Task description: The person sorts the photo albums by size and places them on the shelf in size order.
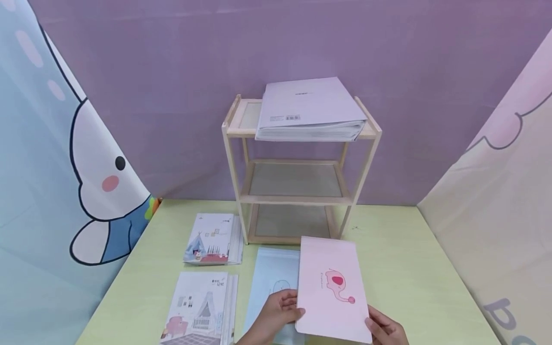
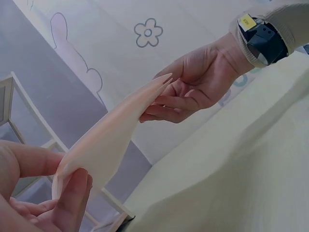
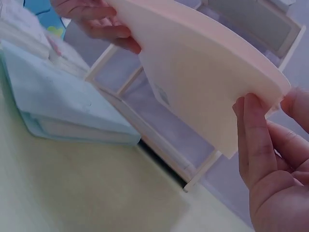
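Pink booklet (image 1: pixel 329 282), with a line-drawn elephant on its cover, is hanging in the air above the pale green bench (image 1: pixel 401 258), just in front of the wooden rack. The left hand (image 1: pixel 277 312) is pinching its left edge between thumb and fingers, while the right hand (image 1: pixel 385 328) is grasping its right edge near the lower corner, so the fingers of both hands are holding it. In the left wrist view, its cover is curving slightly between the two grips, and a dark device (image 2: pixel 265 41) is sitting on the right wrist beside a ribbed sleeve (image 2: pixel 292 26). Below the booklet and partly hidden by it in the head view, a blue booklet (image 1: pixel 271 273) is lying on the bench, well apart from the right hand. To its left, two white-covered sets are resting one behind the other: a nearer set (image 1: pixel 196 306) showing a grey tent and a farther set (image 1: pixel 211 239) showing a blue tent. Behind, the three-tier rack (image 1: pixel 297 199) is standing before a purple backdrop (image 1: pixel 172 72) and carrying a white pile (image 1: pixel 310 105) on its top tier.
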The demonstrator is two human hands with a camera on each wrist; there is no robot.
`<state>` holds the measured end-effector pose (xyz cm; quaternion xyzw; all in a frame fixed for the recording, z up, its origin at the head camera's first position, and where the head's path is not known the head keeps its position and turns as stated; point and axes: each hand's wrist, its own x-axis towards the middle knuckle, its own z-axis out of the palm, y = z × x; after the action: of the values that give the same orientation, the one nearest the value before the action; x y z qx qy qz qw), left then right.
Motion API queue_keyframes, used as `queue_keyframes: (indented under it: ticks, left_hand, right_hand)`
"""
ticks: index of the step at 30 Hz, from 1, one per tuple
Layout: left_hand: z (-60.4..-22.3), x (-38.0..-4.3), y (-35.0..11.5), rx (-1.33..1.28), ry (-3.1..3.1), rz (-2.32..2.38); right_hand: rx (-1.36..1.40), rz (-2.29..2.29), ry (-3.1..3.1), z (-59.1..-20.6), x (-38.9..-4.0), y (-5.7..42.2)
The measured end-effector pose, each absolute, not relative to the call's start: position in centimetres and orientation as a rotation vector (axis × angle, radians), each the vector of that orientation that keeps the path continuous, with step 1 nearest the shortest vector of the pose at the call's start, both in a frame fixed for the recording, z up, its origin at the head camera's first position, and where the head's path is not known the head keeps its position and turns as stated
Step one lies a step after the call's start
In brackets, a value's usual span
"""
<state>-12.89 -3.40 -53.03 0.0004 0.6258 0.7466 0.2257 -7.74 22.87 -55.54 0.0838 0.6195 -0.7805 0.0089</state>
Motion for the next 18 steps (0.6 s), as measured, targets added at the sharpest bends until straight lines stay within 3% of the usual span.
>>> queue_keyframes:
  ticks: [18]
  left_hand:
    - [-49.9,-12.3,-4.5,0.068,1.650,2.133]
  right_hand:
    - [-0.040,-2.592,1.688,-53.6,-8.0,22.9]
